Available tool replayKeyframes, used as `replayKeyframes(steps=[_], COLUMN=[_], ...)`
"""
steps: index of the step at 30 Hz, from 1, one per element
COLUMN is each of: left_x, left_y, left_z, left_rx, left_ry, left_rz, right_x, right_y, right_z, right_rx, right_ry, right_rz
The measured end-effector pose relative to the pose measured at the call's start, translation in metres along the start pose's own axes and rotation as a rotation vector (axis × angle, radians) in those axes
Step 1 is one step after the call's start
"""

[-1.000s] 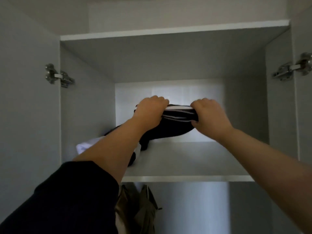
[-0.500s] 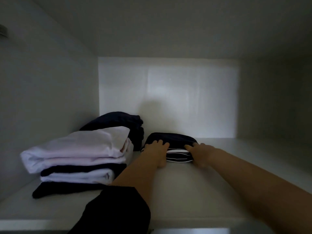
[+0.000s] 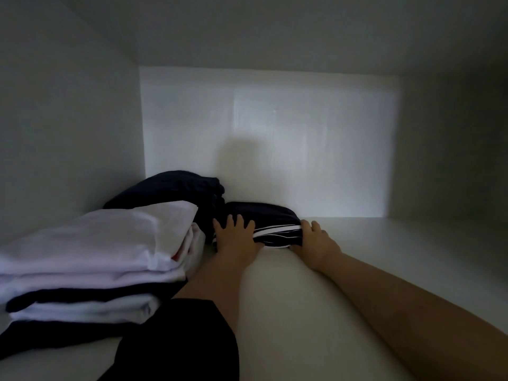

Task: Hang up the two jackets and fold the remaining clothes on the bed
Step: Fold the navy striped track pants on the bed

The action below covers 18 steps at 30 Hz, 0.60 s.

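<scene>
We rest both hands on a folded dark garment deep on the closet shelf.

Nearest us, a dark sleeve (image 3: pixel 176 342) covers our left arm, beside a stack of folded white and dark clothes (image 3: pixel 90 268) at the left. Farther in, our left hand (image 3: pixel 235 237) lies flat with fingers spread on the folded dark garment (image 3: pixel 264 224), whose front edge shows white stripes; our right hand (image 3: pixel 316 243) touches its right end, fingers relaxed. It lies on the white shelf (image 3: pixel 384 257), near the back wall, beside another dark bundle (image 3: pixel 176 188).

folded dark garment (image 3: pixel 261 215) – white side stripes – flat on shelf | beside stacked folded clothes (image 3: pixel 90 259)
</scene>
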<state>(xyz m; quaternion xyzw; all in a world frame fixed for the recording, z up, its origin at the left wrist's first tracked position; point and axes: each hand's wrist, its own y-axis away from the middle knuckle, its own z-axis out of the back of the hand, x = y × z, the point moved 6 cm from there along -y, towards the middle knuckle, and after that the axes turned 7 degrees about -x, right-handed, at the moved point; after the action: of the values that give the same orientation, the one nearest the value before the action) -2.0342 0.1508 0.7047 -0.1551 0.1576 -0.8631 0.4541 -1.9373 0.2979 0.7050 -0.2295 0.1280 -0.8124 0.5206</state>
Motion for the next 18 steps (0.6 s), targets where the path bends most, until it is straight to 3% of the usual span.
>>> replayKeyframes(steps=[9, 14, 18], left_x=[-0.036, -0.069, -0.102], left_y=[0.063, 0.121, 0.185], left_z=[0.026, 0.08, 0.125], left_rx=[0.077, -0.123, -0.377], left_ry=[0.256, 0.207, 0.225], left_rz=[-0.177, -0.189, -0.169], right_x=[-0.005, -0.008, -0.024], right_y=[0.057, 0.124, 0.197], right_z=[0.034, 0.089, 0.136], right_rx=[0.196, 0.056, -0.2], right_ry=[-0.16, -0.305, -0.297], right_rz=[-0.048, -0.073, -0.026])
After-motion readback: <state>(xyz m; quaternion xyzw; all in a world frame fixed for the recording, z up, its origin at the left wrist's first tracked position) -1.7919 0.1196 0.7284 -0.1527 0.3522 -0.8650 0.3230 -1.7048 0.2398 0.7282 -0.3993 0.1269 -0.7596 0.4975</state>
